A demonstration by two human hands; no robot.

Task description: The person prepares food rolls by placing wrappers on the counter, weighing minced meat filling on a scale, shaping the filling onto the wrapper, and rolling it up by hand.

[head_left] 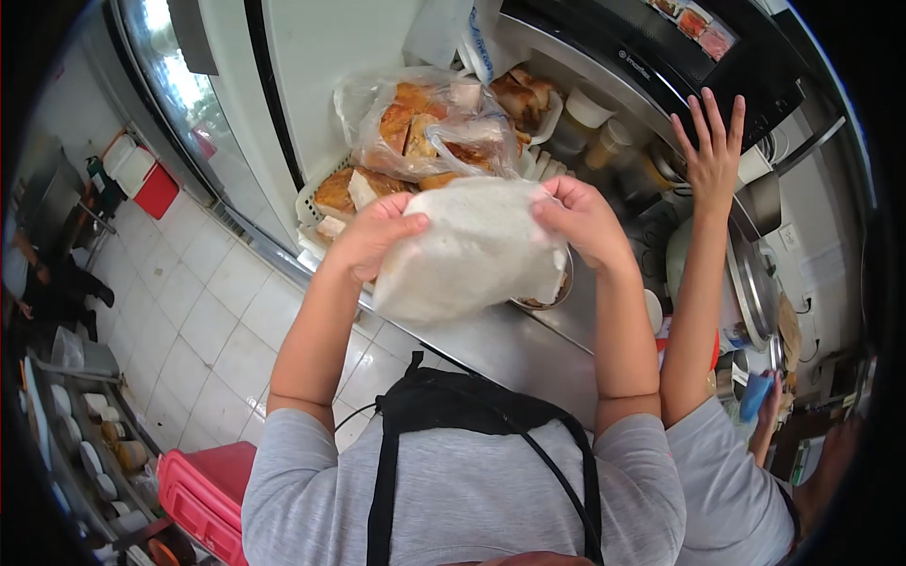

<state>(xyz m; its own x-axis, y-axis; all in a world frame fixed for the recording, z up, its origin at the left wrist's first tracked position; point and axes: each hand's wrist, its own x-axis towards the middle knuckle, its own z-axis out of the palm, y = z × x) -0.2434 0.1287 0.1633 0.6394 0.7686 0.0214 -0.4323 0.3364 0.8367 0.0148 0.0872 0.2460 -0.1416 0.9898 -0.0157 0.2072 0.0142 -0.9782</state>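
A whitish, limp sheet or bag is stretched between my two hands, over the steel counter. I cannot tell whether it is paper, cloth or plastic. My left hand pinches its left upper edge, thumb on top. At the right upper edge my right hand grips it the same way. Just beyond it lies a clear plastic bag of browned, roasted-looking meat pieces. More browned pieces rest in a pale, perforated basket. Part of a round bowl shows under the sheet's right side.
Beside me on the right, a co-worker's raised hand is spread near a black microwave. Tubs stand beyond the counter. A red bin sits at lower left, and another person is at far left.
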